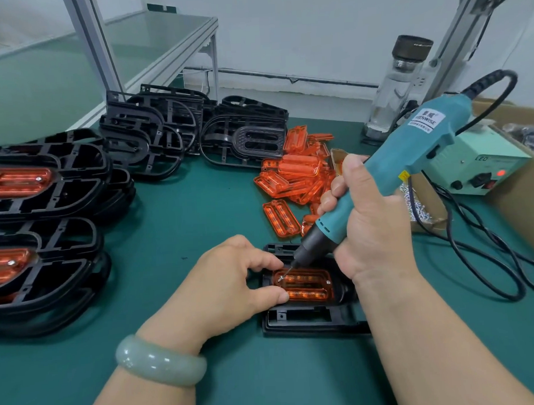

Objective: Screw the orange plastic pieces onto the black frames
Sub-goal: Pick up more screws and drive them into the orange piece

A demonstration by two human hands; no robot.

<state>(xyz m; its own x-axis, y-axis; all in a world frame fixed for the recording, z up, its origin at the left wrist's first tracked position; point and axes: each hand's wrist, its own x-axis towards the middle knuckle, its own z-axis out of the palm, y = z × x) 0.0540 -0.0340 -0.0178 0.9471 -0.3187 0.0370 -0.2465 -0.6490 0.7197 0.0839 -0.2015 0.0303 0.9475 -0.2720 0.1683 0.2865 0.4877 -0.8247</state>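
A black frame lies on the green mat in front of me with an orange plastic piece seated in it. My left hand pinches the left end of that orange piece between thumb and forefinger. My right hand grips a teal electric screwdriver, tilted, with its bit on a screw at the piece's left end. A second screw sits at the right end. A pile of loose orange pieces lies behind.
Stacks of black frames with orange pieces fitted stand at the left. Bare black frames are piled at the back. A cardboard tray of screws, a pale green power box, black cables and a glass bottle are at the right.
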